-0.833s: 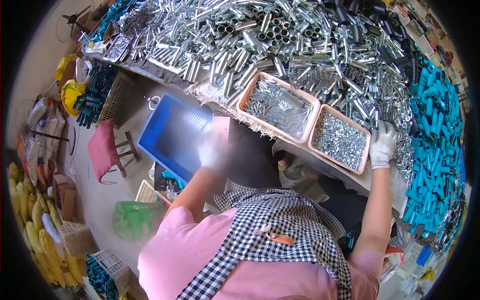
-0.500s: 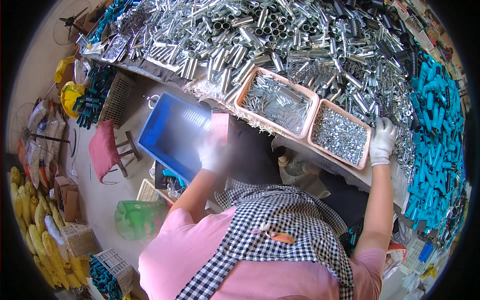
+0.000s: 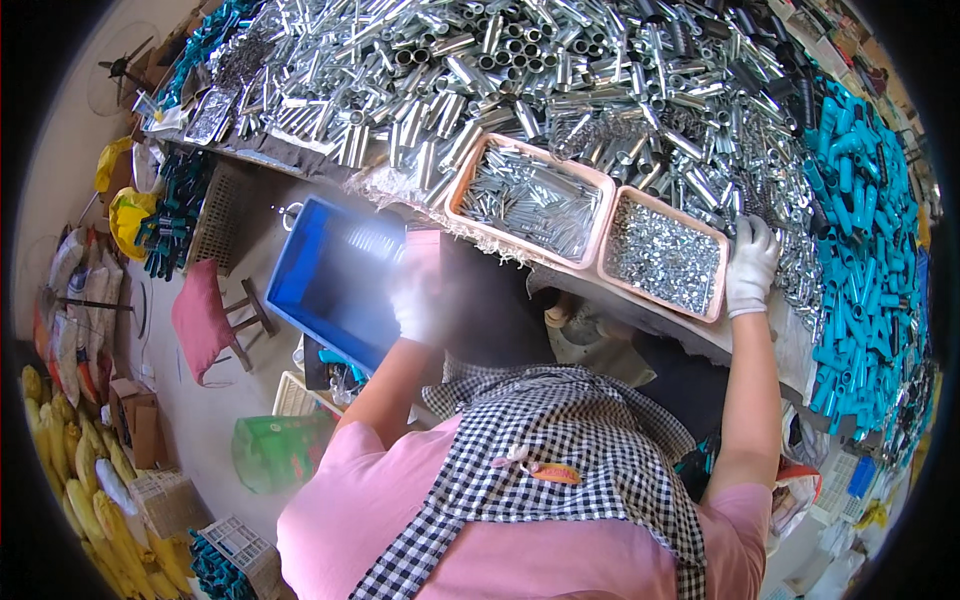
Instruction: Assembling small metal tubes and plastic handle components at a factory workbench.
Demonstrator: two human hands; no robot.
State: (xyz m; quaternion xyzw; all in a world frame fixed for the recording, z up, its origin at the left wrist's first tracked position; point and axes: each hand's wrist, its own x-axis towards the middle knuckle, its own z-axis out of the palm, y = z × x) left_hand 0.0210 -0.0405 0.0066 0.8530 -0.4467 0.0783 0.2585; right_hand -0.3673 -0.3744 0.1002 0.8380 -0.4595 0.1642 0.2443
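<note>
My left hand [image 3: 418,308], in a white glove, is beside the inner edge of a blue plastic crate [image 3: 283,285]. A smear over the picture hides its fingers. A pinkish flat piece [image 3: 424,250] shows just beyond it; I cannot tell whether the hand holds it. My right hand [image 3: 752,272], also gloved in white, rests at the right end of a pink tray [image 3: 714,300] of small metal pieces [image 3: 660,245]. Its fingers stretch out over loose metal parts on the bench, with nothing visible in them.
A second pink tray [image 3: 607,222] holds thin metal pins. Behind lie heaped silver tubes [image 3: 500,45]; teal handle-like parts [image 3: 860,230] are piled at the right. Left on the floor stand a stool with a red cover [image 3: 200,322] and a green translucent bin [image 3: 272,455].
The bench and trays appear shifted slightly left in the picture. The right hand stays by the tray's end, its fingers slightly more visible. The left hand has hardly moved.
</note>
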